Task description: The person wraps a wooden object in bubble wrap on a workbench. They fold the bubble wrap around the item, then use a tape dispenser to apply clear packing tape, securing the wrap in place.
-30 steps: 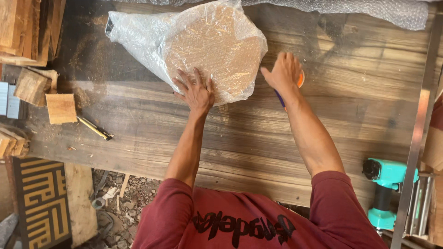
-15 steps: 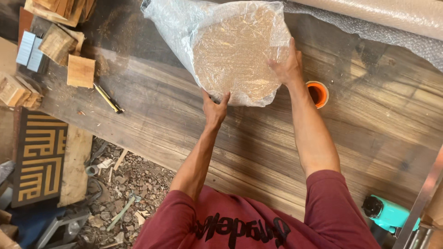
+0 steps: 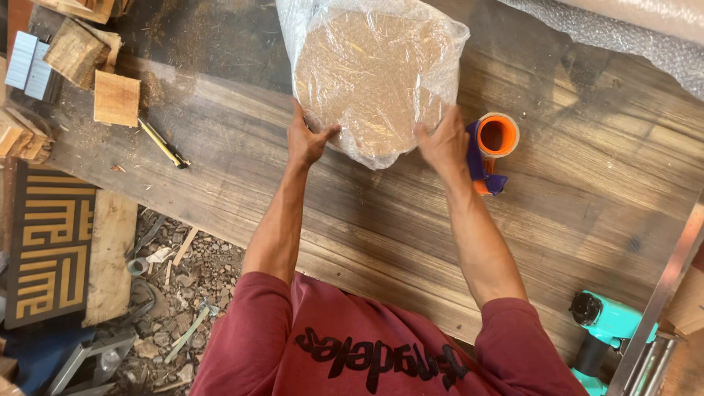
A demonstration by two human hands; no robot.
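Note:
A round wooden disc wrapped in clear bubble wrap [image 3: 374, 77] lies on a dark plank table [image 3: 587, 213]. My left hand [image 3: 308, 139] grips its near left edge, thumb on top. At the near right edge, my right hand [image 3: 442, 143] holds the wrap. An orange and purple tape dispenser [image 3: 491, 147] sits on the table just right of my right hand.
Wood blocks [image 3: 116, 97] and a yellow-black pencil-like tool [image 3: 163, 144] lie at the table's left. A roll of bubble wrap [image 3: 631, 29] lies at the top right. A teal power tool [image 3: 605, 330] sits at the lower right. Rubble and a patterned panel [image 3: 48, 242] cover the floor at left.
Both hands have shifted to the near edge of the wrapped disc, which now sits closer to me. The tape dispenser stands beside my right hand.

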